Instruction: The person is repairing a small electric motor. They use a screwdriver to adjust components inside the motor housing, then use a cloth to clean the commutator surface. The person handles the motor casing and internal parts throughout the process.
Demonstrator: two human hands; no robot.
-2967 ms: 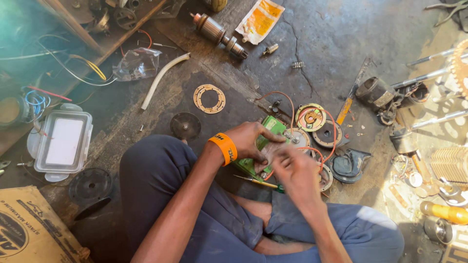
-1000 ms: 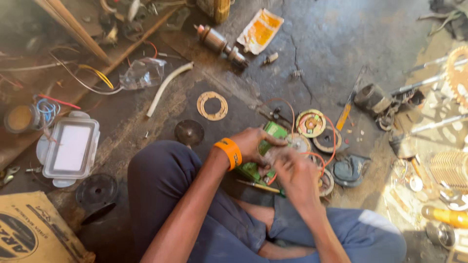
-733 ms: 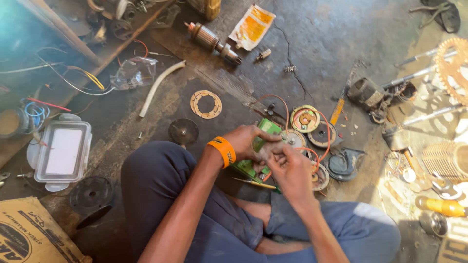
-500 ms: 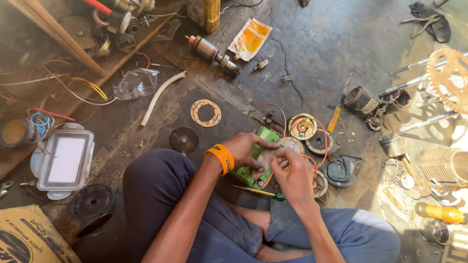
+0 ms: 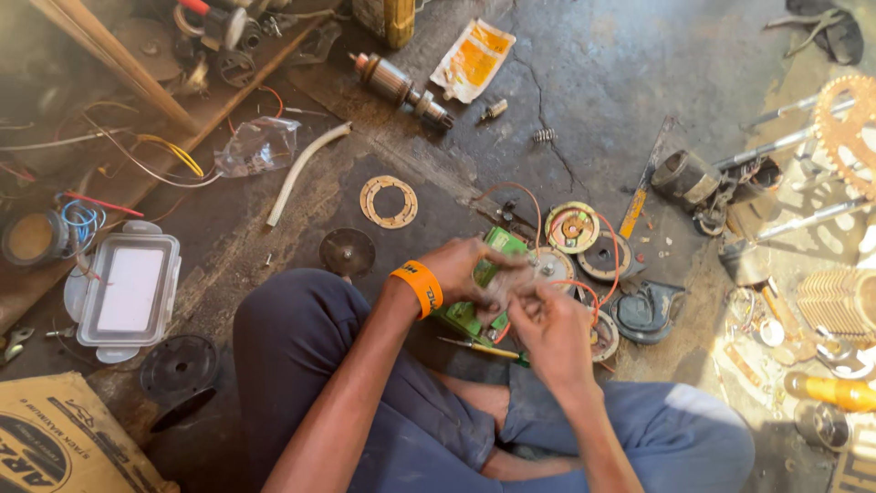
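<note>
Both hands meet above the lap: left hand [image 5: 465,274] closed around a small grey part [image 5: 500,285], right hand [image 5: 546,327] pinching it; likely light, stiff, best held by its edges; beyond them lies a green circuit board [image 5: 497,245]; farther, a gasket ring [image 5: 388,201].

This is a repair workshop, with the work done sitting on a cracked, oil-stained grey concrete floor [image 5: 602,82]. Loose machine parts lie all over it: a copper-wound motor armature on a steel shaft [image 5: 401,89] near the top edge, a flat tan ring gasket [image 5: 389,201] in the middle, a round coil plate with red wires [image 5: 573,228], and a rusty toothed sprocket [image 5: 849,128] at the right edge. Tangled coloured wires [image 5: 155,155] lie along a worn wooden plank [image 5: 100,46] at the top left corner.
</note>
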